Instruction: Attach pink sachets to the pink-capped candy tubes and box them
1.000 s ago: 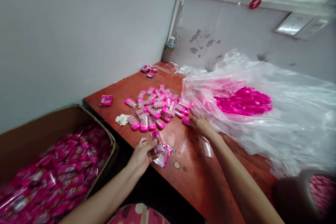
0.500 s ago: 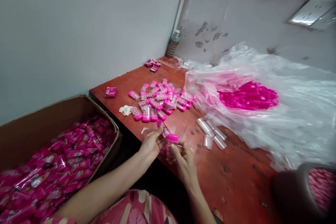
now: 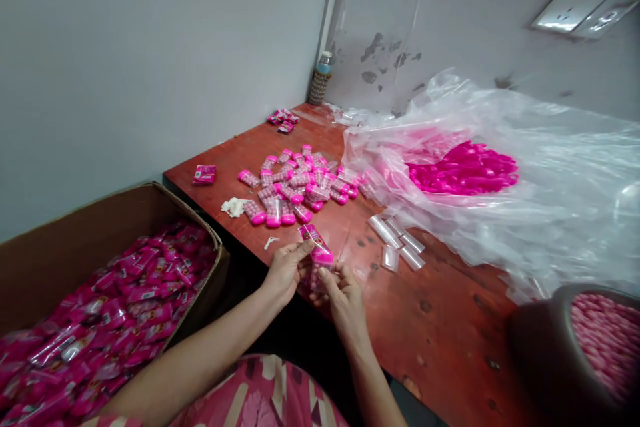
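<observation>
Red table (image 3: 440, 340) under pink-capped containers (image 3: 301, 180)

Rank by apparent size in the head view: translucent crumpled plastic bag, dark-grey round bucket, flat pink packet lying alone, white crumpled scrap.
1. Plastic bag
2. Bucket
3. Packet and scrap: too alike to rank

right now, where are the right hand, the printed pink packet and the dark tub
Right hand (image 3: 347, 297), head view: middle of the hand.
Printed pink packet (image 3: 315, 237), head view: printed upper part.
Dark tub (image 3: 540, 347), head view: outer wall.
</observation>
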`<action>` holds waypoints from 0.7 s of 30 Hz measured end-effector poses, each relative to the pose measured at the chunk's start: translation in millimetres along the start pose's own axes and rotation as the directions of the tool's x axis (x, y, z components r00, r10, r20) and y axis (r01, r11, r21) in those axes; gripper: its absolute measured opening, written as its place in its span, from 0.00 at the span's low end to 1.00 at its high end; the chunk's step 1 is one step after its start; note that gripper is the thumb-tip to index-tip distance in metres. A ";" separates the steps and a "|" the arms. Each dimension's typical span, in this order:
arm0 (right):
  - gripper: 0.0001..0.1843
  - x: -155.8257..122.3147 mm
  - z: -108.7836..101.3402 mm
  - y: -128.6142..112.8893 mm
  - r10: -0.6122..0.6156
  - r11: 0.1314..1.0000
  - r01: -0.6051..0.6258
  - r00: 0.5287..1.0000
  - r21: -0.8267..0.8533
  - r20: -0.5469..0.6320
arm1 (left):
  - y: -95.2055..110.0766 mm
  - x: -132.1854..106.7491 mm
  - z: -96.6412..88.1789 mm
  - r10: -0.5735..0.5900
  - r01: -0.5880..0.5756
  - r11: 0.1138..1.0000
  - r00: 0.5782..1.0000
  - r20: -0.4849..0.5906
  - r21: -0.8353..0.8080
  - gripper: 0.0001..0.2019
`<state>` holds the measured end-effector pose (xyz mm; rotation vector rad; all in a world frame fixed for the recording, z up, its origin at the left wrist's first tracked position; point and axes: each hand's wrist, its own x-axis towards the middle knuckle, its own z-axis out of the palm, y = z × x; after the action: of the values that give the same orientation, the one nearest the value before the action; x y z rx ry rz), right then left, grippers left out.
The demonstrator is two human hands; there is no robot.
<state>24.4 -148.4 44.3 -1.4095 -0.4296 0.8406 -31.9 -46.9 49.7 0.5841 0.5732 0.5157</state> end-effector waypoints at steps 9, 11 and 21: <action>0.12 2.1 -0.1 5.3 -0.044 0.999 0.044 0.999 -0.015 -0.018 | 0.2 1.7 -7.5 0.016 -0.028 0.994 0.993 0.114 0.107 0.11; 0.12 1.7 0.4 5.9 -0.059 0.998 0.058 0.998 -0.034 -0.021 | -1.2 2.6 -8.8 -0.011 -0.006 0.990 0.993 0.119 0.140 0.12; 0.12 7.0 -5.3 10.6 -0.012 0.996 0.009 0.999 0.084 0.037 | 11.5 3.3 -5.5 -0.203 0.107 0.909 0.958 0.203 0.403 0.13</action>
<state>30.0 -147.5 31.7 -1.3146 -0.4249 0.8682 -36.2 -34.7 52.1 0.9571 0.4863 0.1699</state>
